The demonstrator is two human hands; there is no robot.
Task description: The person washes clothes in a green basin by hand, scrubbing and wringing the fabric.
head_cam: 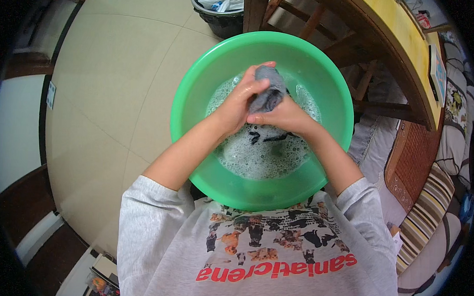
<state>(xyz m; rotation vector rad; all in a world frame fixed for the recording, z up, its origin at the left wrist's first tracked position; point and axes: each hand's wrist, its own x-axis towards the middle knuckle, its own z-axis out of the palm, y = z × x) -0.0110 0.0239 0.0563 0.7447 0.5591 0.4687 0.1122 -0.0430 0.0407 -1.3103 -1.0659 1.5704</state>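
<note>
A bunched wet grey cloth [271,86] is gripped between both hands above a green plastic basin [190,146]. My left hand [246,93] curls around its left side, with the thumb across the front. From the right, my right hand [285,114] holds the lower part of the cloth, its fingers mostly hidden behind. Foamy soapy water [256,160] fills the bottom of the basin. Dark fabric [276,138] pokes through the suds under my hands; most of it is submerged. Whether the cloth is a single piece cannot be told.
Close behind the basin stands a black bin [221,24] with a white plastic bag. A wooden table [413,40] with a yellow top curves along the right. Beyond it are a striped cushion [426,217] and a woven brown mat [413,158]. Beige floor tiles [106,84] extend to the left.
</note>
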